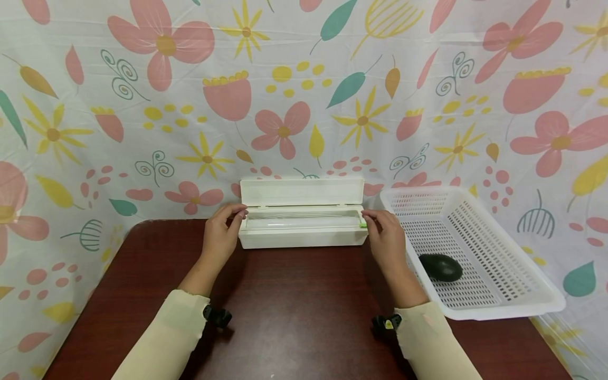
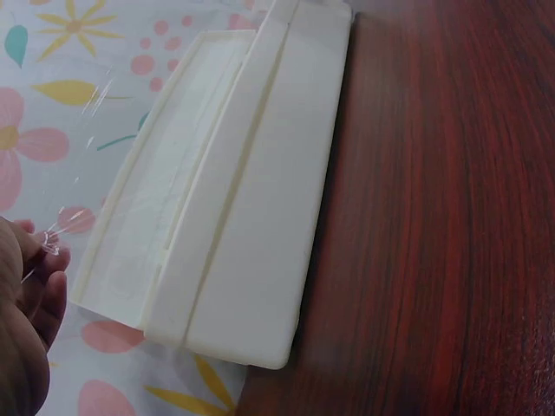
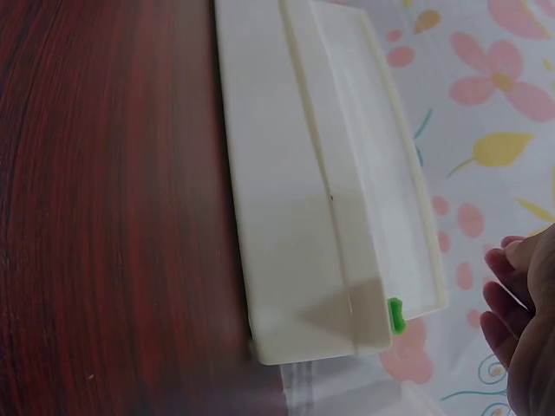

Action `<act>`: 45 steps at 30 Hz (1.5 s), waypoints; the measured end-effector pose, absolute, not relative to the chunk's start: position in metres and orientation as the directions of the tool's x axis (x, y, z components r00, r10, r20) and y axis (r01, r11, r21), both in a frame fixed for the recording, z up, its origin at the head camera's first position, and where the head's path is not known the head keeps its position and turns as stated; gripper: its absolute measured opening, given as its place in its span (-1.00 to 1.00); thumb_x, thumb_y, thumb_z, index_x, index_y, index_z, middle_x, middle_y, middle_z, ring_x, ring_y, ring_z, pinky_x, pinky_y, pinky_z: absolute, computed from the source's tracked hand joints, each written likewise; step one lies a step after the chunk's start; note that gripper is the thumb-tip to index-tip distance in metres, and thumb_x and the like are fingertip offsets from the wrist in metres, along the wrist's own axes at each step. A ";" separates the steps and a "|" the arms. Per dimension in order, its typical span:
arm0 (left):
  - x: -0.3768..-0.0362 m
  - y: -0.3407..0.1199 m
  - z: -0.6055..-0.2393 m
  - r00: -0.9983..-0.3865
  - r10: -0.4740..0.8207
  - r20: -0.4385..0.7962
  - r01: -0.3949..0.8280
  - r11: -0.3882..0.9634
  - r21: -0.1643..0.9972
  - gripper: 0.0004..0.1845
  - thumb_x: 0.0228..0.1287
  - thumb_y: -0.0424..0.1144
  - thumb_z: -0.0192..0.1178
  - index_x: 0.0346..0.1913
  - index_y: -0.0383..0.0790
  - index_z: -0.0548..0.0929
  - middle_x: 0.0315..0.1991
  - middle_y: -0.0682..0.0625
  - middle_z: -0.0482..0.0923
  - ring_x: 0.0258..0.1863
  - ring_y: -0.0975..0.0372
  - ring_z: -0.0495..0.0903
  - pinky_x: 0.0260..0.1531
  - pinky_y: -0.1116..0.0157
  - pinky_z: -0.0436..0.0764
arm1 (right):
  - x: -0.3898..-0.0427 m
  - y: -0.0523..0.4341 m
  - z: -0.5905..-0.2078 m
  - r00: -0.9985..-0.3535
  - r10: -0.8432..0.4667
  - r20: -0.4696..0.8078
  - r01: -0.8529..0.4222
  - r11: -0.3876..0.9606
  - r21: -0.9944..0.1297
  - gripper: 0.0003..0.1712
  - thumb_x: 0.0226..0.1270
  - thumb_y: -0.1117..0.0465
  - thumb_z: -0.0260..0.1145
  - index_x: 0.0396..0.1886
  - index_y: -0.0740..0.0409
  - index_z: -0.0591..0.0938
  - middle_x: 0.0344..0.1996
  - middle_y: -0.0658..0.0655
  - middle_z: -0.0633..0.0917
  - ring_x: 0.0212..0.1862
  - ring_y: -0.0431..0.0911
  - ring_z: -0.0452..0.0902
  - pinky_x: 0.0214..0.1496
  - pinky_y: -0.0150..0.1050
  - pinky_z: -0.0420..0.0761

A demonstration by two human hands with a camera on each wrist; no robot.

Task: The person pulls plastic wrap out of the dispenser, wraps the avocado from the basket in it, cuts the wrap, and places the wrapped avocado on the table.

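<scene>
A white cling film dispenser (image 1: 303, 238) stands on the table with its lid (image 1: 302, 192) raised at the back. Inside lies a roll of cling film (image 1: 304, 222). At the box's left end, my left hand (image 1: 221, 230) pinches a gathered bit of clear film (image 2: 54, 241) between thumb and fingers. The right hand (image 1: 386, 237) is at the opposite end, thumb and forefinger brought together at the film's edge, beside a green slider (image 3: 396, 316). Film is hard to see at the right fingertips.
A white perforated basket (image 1: 494, 311) sits to the right, close to my right forearm. Inside it is a dark green oval object (image 1: 442, 267). The dark red-brown table (image 1: 304, 316) backs onto a flower-printed sheet (image 1: 285, 79).
</scene>
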State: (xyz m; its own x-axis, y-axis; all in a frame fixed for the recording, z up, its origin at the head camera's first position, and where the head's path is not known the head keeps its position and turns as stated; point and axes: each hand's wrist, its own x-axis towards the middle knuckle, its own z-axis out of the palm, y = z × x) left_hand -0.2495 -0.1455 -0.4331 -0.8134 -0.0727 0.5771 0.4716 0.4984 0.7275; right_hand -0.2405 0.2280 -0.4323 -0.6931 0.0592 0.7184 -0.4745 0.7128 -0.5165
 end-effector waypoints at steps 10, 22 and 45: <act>-0.244 -0.145 -0.429 -0.807 -0.078 0.585 0.472 0.512 0.718 -0.83 0.48 -0.32 0.17 -0.02 -0.28 0.71 -0.19 -0.08 0.71 -0.15 0.12 0.66 -0.17 0.50 0.53 | -0.236 0.227 -0.432 -0.654 0.074 0.753 -0.508 0.694 -0.510 -0.85 0.40 0.34 0.34 -0.11 0.21 0.77 -0.25 0.21 0.76 -0.16 0.07 0.66 -0.09 -0.35 0.48; -0.238 -0.145 -0.424 -0.808 -0.087 0.582 0.479 0.477 0.737 -0.85 0.51 -0.32 0.13 -0.07 -0.26 0.69 -0.19 -0.08 0.70 -0.14 0.13 0.64 -0.17 0.48 0.51 | -0.230 0.228 -0.427 -0.639 0.066 0.766 -0.530 0.685 -0.501 -0.84 0.40 0.35 0.33 -0.09 0.22 0.76 -0.23 0.20 0.75 -0.18 -0.01 0.64 -0.10 -0.54 0.45; -0.225 -0.144 -0.414 -0.808 -0.100 0.581 0.492 0.427 0.758 -0.84 0.51 -0.31 0.12 -0.05 -0.24 0.69 -0.17 -0.09 0.69 -0.16 0.25 0.62 -0.23 0.48 0.51 | -0.220 0.232 -0.421 -0.629 0.050 0.776 -0.561 0.662 -0.497 -0.82 0.40 0.41 0.30 -0.07 0.25 0.74 -0.25 0.22 0.72 -0.27 -0.21 0.52 -0.21 -0.62 0.40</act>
State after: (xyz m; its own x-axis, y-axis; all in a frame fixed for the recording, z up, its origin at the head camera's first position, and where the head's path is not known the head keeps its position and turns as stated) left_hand -0.2252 -0.1444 -0.4144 -0.8078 -0.1000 0.5809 0.4924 0.4271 0.7584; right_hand -0.2199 0.2315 -0.4209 -0.6288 0.0505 0.7759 -0.5607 0.6619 -0.4975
